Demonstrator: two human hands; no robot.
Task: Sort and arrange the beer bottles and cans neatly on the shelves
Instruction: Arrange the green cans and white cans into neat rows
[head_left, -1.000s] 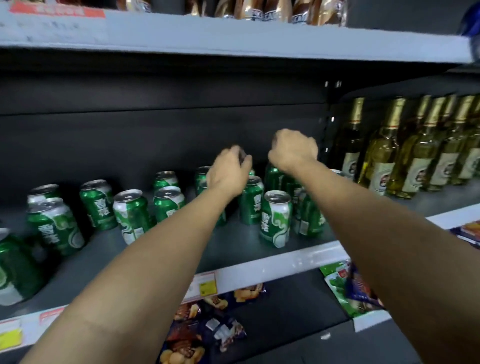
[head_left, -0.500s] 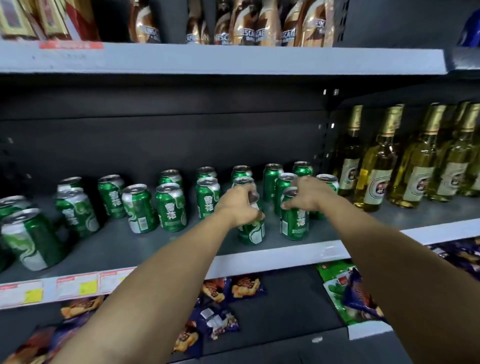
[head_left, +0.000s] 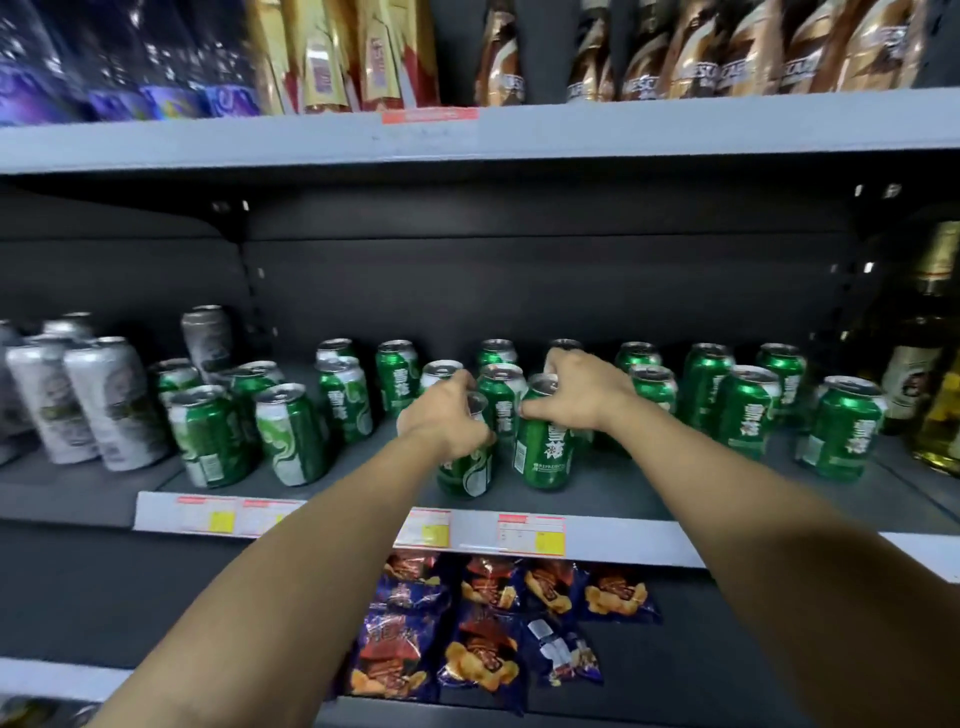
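Several green beer cans stand loosely spread on the dark middle shelf (head_left: 613, 499). My left hand (head_left: 447, 415) grips the top of one green can (head_left: 467, 473) near the shelf's front. Right beside it, my right hand (head_left: 582, 395) grips the top of another green can (head_left: 545, 452). Both cans are upright and close together. More green cans (head_left: 748, 410) stand to the right and behind. Tall silver cans (head_left: 114, 405) cluster at the left. Beer bottles (head_left: 930, 374) with gold foil stand at the far right edge.
Above, a grey shelf (head_left: 519, 135) carries brown coffee bottles (head_left: 649, 47) and gold and purple packs. Below, snack bags (head_left: 483, 623) lie on the lower shelf. Price tags (head_left: 530, 535) line the middle shelf's front rail.
The view has swung left, so the bottles slid to the right edge and silver cans appeared. Both hands came down from the back cans onto two front cans and keep hold of them.
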